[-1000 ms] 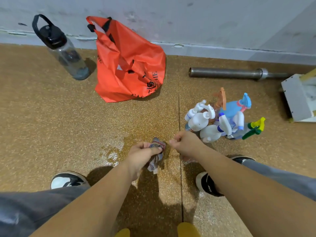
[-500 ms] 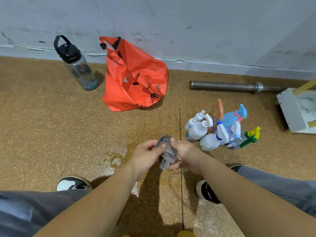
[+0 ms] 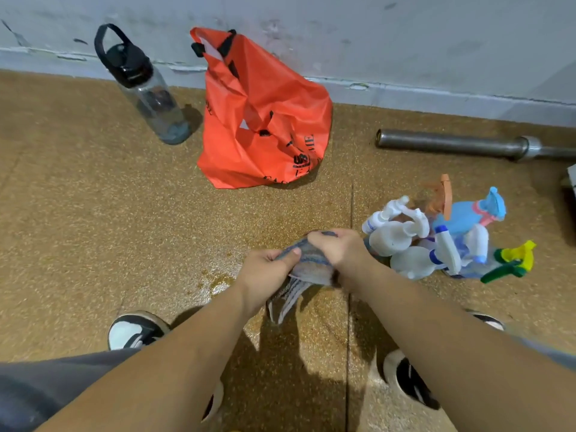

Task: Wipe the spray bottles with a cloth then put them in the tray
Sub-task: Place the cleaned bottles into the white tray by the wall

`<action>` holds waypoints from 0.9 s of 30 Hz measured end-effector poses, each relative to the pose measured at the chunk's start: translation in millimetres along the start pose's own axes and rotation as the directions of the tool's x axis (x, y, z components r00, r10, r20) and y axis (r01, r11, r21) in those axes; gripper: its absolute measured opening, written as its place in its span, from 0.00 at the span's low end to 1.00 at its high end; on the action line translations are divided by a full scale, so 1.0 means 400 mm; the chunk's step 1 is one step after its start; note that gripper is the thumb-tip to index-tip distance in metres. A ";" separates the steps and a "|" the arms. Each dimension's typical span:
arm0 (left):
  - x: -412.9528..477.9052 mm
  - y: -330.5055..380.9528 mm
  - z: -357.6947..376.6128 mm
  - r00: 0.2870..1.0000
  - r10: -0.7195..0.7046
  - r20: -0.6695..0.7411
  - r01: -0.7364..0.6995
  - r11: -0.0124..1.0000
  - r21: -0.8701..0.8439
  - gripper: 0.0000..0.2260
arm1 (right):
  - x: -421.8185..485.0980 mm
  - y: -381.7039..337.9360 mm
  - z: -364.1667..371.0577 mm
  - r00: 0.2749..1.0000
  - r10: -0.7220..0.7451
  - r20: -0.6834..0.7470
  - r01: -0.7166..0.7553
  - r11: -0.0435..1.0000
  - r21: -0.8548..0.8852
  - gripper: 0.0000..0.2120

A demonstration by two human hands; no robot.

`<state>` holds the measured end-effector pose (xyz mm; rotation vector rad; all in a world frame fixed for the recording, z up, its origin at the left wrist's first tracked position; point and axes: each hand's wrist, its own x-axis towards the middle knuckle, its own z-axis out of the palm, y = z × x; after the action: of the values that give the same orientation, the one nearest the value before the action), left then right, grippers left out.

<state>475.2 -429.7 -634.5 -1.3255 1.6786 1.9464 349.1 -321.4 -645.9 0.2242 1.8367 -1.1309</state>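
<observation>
A grey-blue striped cloth (image 3: 307,269) is bunched between both hands above the brown floor. My left hand (image 3: 265,275) grips its left side, thumb on top. My right hand (image 3: 339,249) grips its upper right part, fingers curled over it. A loose end of the cloth hangs below the hands. Just right of my right hand lies a heap of several spray bottles (image 3: 436,241): white ones in front, a light-blue one (image 3: 464,213) behind, an orange-topped one and a green-and-yellow trigger (image 3: 514,260) at the right. Only a white corner at the right frame edge (image 3: 572,179) may be the tray.
An orange plastic bag (image 3: 261,120) lies by the wall. A clear water bottle with a black lid (image 3: 143,85) stands left of it. A metal bar (image 3: 467,145) lies along the wall at the right. A wet patch (image 3: 218,275) marks the floor by my shoes.
My right hand came in from the right and took hold of the cloth beside my left hand. Both hands have spread and bunched the cloth between them. The camera tilted and moved closer.
</observation>
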 end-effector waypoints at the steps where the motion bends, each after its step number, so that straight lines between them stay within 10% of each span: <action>1: -0.001 0.020 0.004 1.000 0.016 -0.011 -0.016 1.000 -0.021 0.16 | -0.008 -0.020 -0.011 1.000 0.006 0.000 -0.006 0.998 0.064 0.10; 8: -0.118 0.239 0.002 0.971 0.238 -0.009 -0.238 0.971 0.026 0.11 | -0.142 -0.210 -0.124 0.993 -0.115 -0.030 0.115 0.993 0.008 0.37; 12: -0.248 0.375 0.045 0.912 0.409 0.022 -0.410 0.911 0.038 0.13 | -0.277 -0.304 -0.207 0.920 -0.320 -0.227 0.260 0.931 -0.256 0.27; 18: -0.413 0.476 0.119 0.842 0.525 0.122 -0.510 0.850 -0.131 0.21 | -0.467 -0.313 -0.322 0.990 -0.132 -0.046 0.116 0.960 -0.254 0.45; 21: -0.448 0.490 0.153 0.828 0.541 0.152 -0.528 0.841 -0.117 0.09 | -0.535 -0.299 -0.364 0.978 -0.176 0.113 0.174 0.984 0.028 0.37; 27: -0.473 0.545 0.198 0.803 0.562 0.199 -0.584 0.808 0.075 0.15 | -0.626 -0.340 -0.453 0.915 -0.377 -0.141 0.403 0.868 0.290 0.14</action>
<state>393.2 -358.7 -355.4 -0.6057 2.2606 2.1123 297.0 -183.1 -342.1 0.0777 1.8103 -1.7257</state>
